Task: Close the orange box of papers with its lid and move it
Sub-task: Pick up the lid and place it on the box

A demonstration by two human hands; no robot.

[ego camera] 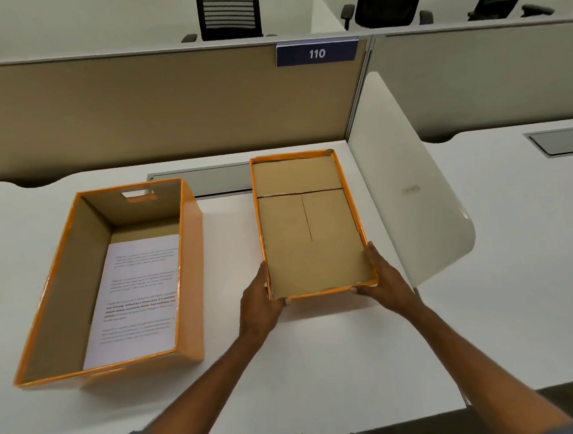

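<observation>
An open orange box [191, 266] stands on the left of the white desk, with printed white papers [139, 299] lying flat inside it. To its right the orange lid [309, 229] lies upside down, its brown cardboard inside facing up. My left hand [258, 300] grips the lid's near left corner. My right hand [384, 279] grips the near right corner. The lid's near edge looks slightly raised off the desk.
A white curved divider [407, 182] stands just right of the lid. A tan partition [158, 110] with a sign "110" [317, 53] runs along the back. A grey cable tray [206, 181] sits behind the box. Black chairs [229, 10] stand beyond the partition.
</observation>
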